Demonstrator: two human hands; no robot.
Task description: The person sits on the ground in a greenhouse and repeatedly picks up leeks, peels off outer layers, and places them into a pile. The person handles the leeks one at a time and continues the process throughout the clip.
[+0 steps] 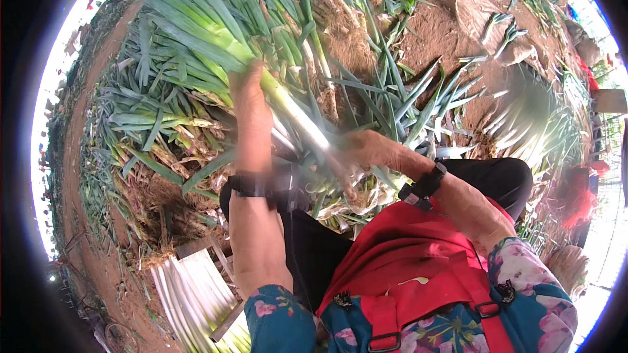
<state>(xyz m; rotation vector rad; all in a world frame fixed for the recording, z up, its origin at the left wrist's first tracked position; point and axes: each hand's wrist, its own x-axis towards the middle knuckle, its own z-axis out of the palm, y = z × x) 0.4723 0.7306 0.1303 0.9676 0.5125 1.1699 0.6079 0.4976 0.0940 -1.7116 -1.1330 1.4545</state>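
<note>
A thick leek (299, 108) slants across the view, its green leaves spread to the upper left and its white shank pointing down towards my lap. My left hand (251, 93) is wrapped around the leek where the leaves meet the shank. At the lower shank is my right hand (365, 149), blurred; whether its fingers grip the leek I cannot tell. The root end (349, 191) hangs above loose pale peelings (375, 196) between my knees. Both wrists wear black bands.
A heap of untrimmed leeks (181, 83) with soil-covered roots lies left and ahead. Cleaned white leeks (189, 294) are stacked in a frame at lower left. More white-shanked leeks (525, 122) lie at right. Cut leaf tops (436, 98) and brown sacking (471, 14) cover the soil ahead.
</note>
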